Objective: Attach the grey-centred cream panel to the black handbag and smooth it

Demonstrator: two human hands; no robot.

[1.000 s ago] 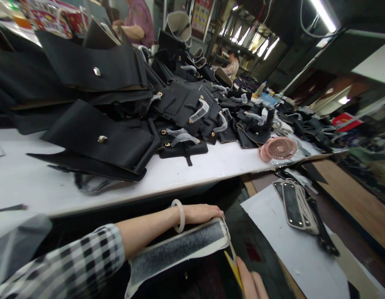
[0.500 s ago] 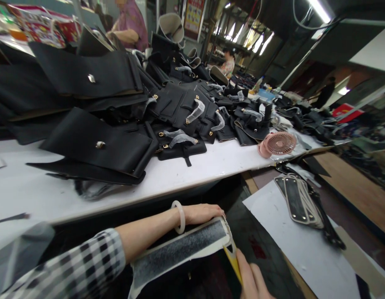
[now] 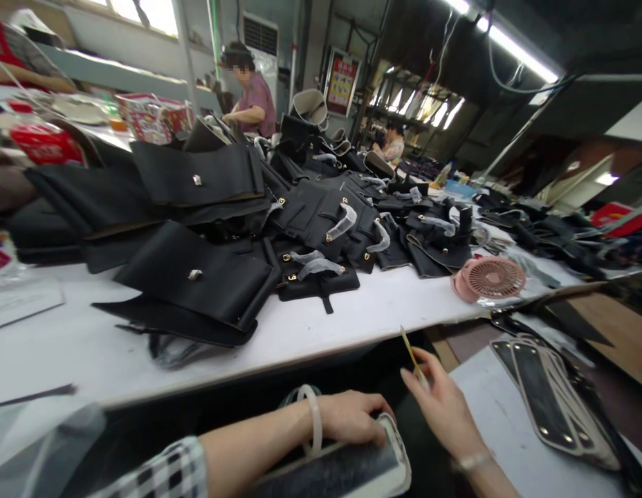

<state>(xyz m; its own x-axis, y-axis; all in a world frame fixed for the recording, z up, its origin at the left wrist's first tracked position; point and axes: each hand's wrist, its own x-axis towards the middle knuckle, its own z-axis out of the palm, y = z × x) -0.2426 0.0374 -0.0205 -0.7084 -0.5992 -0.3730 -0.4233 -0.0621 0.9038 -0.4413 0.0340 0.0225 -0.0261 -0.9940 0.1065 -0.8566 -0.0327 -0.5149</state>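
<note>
— Item: our left hand [image 3: 352, 417] clamped on the padded panel [image 3: 346, 469], below the counter [image 3: 352, 304].
— Right hand [image 3: 445, 404] pinching yellow tool [image 3: 410, 351] beside the panel. We'd keep the panel pinned flat.

Left hand [image 3: 352, 418] at 6 o'clock, palm down, gripping the near end of a flat black panel with pale edge [image 3: 346, 474]; white bangle [image 3: 313, 420] on the wrist. Right hand [image 3: 443, 404] at 5 o'clock, raised, pinching a thin yellow tool [image 3: 410, 351] between fingers. White table [image 3: 310, 325] across the middle, black bag pieces [image 3: 196, 277] piled at 10–12 o'clock, pink fan [image 3: 490, 278] at 3 o'clock, stack of panels [image 3: 549, 398] at 4 o'clock
</note>
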